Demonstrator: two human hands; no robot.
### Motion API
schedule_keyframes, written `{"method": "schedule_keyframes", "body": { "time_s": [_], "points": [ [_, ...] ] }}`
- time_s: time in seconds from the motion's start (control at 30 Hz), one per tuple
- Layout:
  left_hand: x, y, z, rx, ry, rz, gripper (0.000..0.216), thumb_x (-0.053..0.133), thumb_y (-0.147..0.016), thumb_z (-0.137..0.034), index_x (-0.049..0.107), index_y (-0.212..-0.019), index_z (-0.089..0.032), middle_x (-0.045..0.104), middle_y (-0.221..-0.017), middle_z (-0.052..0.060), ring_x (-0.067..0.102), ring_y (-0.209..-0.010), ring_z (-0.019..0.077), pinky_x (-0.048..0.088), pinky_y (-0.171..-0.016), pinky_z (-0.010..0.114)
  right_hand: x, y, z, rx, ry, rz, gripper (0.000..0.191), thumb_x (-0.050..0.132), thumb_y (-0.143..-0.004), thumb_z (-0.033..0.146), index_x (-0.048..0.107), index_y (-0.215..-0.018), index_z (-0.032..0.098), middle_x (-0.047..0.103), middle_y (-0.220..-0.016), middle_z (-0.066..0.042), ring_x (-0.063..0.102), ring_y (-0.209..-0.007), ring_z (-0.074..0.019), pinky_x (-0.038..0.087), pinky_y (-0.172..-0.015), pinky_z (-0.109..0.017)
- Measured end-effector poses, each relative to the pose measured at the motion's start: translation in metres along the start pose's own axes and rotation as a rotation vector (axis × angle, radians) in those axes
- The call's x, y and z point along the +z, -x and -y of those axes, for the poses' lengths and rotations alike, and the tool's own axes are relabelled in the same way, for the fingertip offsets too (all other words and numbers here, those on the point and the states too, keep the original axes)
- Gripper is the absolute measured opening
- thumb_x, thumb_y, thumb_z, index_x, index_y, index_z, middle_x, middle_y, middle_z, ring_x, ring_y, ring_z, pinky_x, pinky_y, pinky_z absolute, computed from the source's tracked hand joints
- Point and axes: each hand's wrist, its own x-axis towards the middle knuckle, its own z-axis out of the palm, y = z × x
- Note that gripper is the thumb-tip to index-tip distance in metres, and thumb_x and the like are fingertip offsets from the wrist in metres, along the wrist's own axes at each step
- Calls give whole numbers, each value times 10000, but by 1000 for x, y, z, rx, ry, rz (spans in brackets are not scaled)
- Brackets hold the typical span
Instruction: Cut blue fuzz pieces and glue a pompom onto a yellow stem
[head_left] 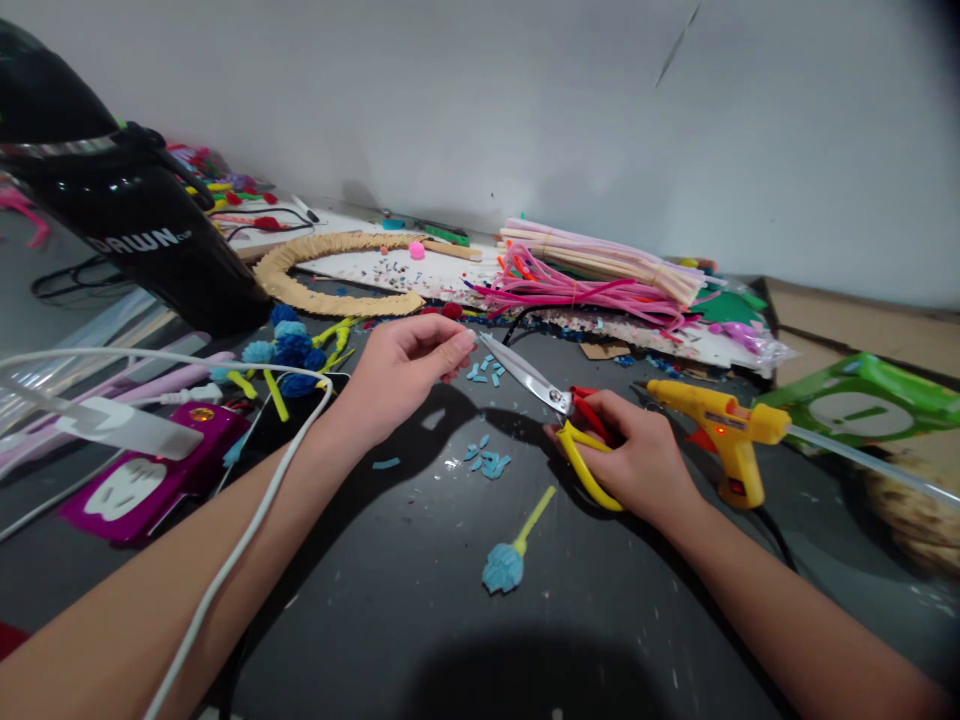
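Observation:
My left hand (pixel 409 370) is closed, thumb and fingers pinched on a small pale piece (pixel 472 336) that barely shows at the fingertips. In my right hand (pixel 637 455) are scissors (pixel 531 381) with yellow and red handles. Their blades look nearly together, and the tip points at my left fingertips. Small light-blue strips (pixel 489 463) lie scattered on the dark tabletop below both hands. Nearer to me rests a light-blue fuzzy flower (pixel 503 568) with a short yellow-green stem.
A glue gun (pixel 712 420) with a lit red light lies to the right. Pink pipe cleaners (pixel 585 290) and a tan ring-shaped craft piece (pixel 300 268) are behind. At left stand a black bottle (pixel 142 230) and a purple power strip (pixel 150 485); a white cable (pixel 247 530) crosses my left forearm.

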Motion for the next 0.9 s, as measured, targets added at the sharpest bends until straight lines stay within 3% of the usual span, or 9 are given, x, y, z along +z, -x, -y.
{"method": "schedule_keyframes", "body": {
  "time_s": [0.9],
  "points": [
    [0, 1, -6, 42, -128, -13, 241, 653, -862, -404, 690, -826, -168, 633, -704, 15, 549, -631, 114, 445, -602, 218, 0, -2, -1, -24, 9, 5, 220, 718, -736, 308, 683, -915, 184, 600, -690, 24, 507, -622, -127, 417, -589, -219]
  ]
}}
